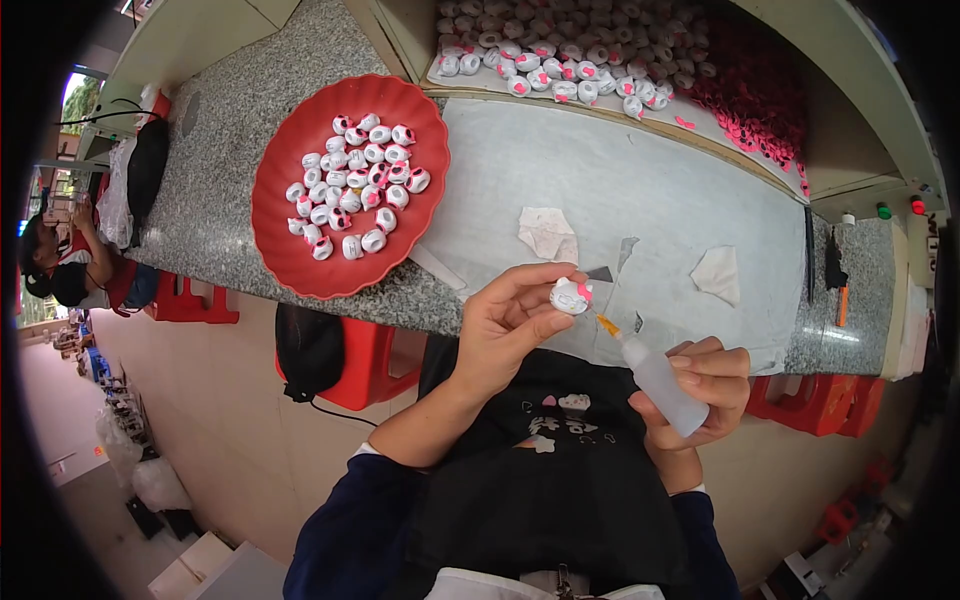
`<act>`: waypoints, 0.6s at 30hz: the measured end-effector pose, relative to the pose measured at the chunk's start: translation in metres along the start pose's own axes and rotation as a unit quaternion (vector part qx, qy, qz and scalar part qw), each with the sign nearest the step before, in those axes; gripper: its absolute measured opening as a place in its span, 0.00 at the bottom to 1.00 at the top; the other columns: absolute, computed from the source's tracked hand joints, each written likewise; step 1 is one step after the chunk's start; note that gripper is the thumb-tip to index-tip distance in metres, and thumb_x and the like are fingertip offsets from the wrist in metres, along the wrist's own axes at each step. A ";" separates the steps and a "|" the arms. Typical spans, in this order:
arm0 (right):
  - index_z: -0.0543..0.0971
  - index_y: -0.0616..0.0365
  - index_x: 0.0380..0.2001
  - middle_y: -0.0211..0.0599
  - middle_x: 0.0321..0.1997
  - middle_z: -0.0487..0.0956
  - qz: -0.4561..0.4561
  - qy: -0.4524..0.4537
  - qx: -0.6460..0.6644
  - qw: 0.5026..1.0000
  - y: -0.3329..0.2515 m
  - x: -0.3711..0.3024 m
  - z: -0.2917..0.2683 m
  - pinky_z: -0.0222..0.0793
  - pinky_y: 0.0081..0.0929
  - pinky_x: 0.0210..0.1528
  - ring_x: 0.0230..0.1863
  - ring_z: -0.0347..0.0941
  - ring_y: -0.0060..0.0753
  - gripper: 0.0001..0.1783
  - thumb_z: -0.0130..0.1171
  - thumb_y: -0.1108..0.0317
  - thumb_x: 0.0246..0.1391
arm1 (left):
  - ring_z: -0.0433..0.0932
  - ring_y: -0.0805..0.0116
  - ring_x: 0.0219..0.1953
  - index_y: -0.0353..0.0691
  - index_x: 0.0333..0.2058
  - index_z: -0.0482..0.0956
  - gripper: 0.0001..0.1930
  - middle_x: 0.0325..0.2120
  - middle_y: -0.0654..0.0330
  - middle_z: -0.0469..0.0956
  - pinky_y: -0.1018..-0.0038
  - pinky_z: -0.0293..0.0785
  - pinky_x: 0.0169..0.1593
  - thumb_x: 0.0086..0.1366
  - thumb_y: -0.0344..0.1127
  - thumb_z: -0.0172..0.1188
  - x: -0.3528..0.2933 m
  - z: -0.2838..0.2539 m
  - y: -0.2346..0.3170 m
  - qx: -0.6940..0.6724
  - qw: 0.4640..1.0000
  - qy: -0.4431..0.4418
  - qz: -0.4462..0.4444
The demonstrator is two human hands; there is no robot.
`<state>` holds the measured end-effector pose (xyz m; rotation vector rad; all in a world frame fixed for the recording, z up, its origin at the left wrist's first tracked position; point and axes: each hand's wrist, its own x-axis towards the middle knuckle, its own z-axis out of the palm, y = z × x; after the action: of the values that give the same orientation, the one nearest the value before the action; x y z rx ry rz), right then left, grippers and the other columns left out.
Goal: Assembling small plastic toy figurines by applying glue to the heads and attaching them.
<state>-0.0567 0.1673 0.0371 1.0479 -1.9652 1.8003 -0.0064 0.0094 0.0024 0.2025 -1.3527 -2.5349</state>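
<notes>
My left hand point(508, 322) pinches a small white figurine head point(571, 296) with a pink bow between thumb and fingers, above the table's near edge. My right hand point(704, 388) is wrapped round a translucent white squeeze bottle point(664, 382). The bottle tilts up to the left, and its amber nozzle tip point(607, 325) points at the figurine head, close to its lower right side. I cannot tell whether the tip touches it. On the left, a red scalloped plate point(275, 225) holds many similar white heads, several with pink parts.
A pale sheet point(480, 170) covers the worktop, with a crumpled cloth point(548, 235) and another cloth piece point(716, 275) on it. Behind, a shelf holds more white heads point(600, 80) and a pile of pink pieces point(750, 90). Red stools point(815, 403) stand below. Another person point(85, 260) sits far left.
</notes>
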 end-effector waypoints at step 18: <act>0.65 0.55 0.27 0.32 0.26 0.65 0.012 -0.016 0.005 1.000 0.000 -0.001 0.000 0.62 0.17 0.20 0.19 0.64 0.24 0.23 0.68 0.66 0.27 | 0.67 0.67 0.41 0.28 0.38 0.68 0.16 0.37 0.51 0.68 0.75 0.63 0.44 0.46 0.18 0.53 0.003 0.001 0.000 0.198 0.974 -0.042 0.099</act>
<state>-0.0561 0.1673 0.0369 1.0660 -1.9975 1.8183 -0.0092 0.0090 0.0029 0.0318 -1.8053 -2.1129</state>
